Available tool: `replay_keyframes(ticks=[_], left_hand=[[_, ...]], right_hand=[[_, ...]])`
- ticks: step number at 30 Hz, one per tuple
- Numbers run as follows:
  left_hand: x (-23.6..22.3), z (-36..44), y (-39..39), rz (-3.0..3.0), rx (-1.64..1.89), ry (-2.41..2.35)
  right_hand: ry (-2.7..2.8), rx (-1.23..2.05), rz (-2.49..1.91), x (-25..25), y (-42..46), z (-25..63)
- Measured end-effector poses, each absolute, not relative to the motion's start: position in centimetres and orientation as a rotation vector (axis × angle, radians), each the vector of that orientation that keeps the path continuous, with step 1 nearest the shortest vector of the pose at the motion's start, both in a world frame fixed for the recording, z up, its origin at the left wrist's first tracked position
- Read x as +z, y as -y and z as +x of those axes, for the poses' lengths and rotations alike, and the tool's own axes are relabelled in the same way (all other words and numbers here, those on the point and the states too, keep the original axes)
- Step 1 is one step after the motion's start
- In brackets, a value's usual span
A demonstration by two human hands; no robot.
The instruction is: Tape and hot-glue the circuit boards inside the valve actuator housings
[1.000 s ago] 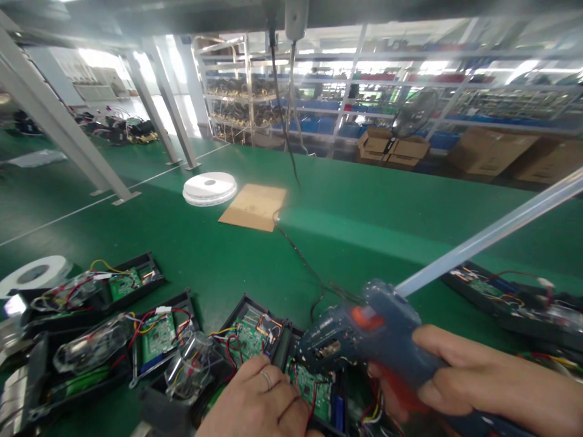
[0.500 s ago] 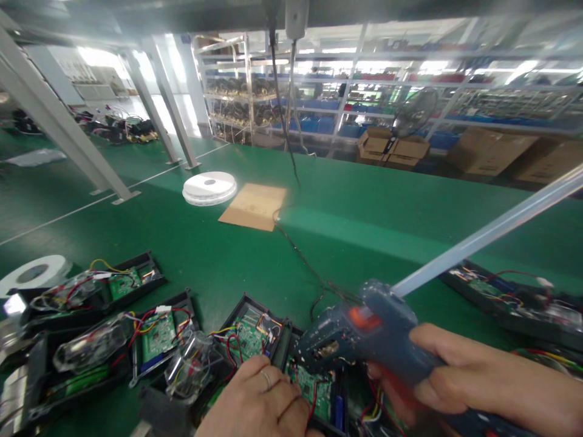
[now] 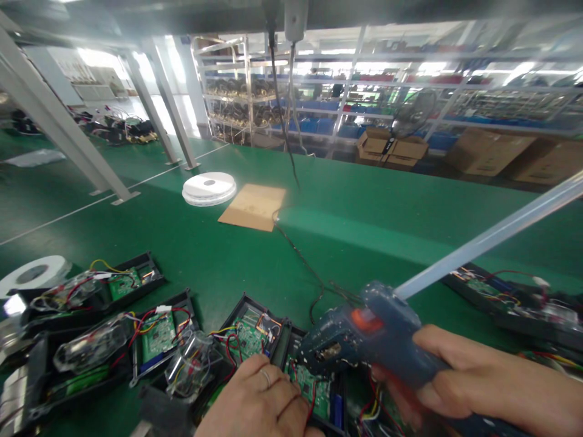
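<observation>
My right hand (image 3: 464,373) is closed around the handle of a dark blue hot glue gun (image 3: 359,340), fingers at its red trigger. A long translucent glue stick (image 3: 483,243) juts from the back of the gun. Its nozzle end points down over a green circuit board (image 3: 314,388) in a black plastic housing (image 3: 337,379). Beside the nozzle, my left hand (image 3: 264,394), a ring on one finger, has its fingers curled over the near side of that housing. The fingertips are hidden. Just left lies another open housing (image 3: 246,303) with board and wires.
More open housings with wires and clear plastic parts (image 3: 93,346) crowd the left. Another housing (image 3: 505,297) lies at right. White reels (image 3: 209,187), a cardboard sheet (image 3: 255,206) and a black cable (image 3: 296,249) rest on the green surface (image 3: 204,255). Metal posts (image 3: 77,121) rise at left.
The glue gun and my right hand have shifted very slightly to the right. My left hand stays in place on the housing.
</observation>
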State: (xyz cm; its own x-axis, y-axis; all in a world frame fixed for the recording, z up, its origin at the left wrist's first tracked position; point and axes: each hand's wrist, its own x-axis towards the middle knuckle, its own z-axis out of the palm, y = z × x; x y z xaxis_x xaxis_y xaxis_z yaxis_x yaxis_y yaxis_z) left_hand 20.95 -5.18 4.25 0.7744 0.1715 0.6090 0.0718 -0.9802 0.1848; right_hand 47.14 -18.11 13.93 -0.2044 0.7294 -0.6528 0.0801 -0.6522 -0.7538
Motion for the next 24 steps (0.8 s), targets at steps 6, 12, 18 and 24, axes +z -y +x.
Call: replay_keyframes(ticks=[6, 12, 18, 24], left_hand=[[4.21, 21.05, 5.02, 2.810, 1.012, -0.169], [4.33, 21.10, 5.05, 2.803, 0.995, -0.176], [4.44, 21.04, 5.06, 2.817, 0.951, -0.164], [4.22, 21.02, 5.13, 2.819, 0.958, -0.170]], right_hand=[[0.899, 1.897, -1.634, 13.86, 18.53, 47.06], [0.879, 1.874, -1.646, 14.05, 18.62, 46.91], [0.918, 1.870, -1.654, 13.70, 18.92, 46.99], [0.904, 1.870, -1.605, 14.14, 18.99, 46.61]])
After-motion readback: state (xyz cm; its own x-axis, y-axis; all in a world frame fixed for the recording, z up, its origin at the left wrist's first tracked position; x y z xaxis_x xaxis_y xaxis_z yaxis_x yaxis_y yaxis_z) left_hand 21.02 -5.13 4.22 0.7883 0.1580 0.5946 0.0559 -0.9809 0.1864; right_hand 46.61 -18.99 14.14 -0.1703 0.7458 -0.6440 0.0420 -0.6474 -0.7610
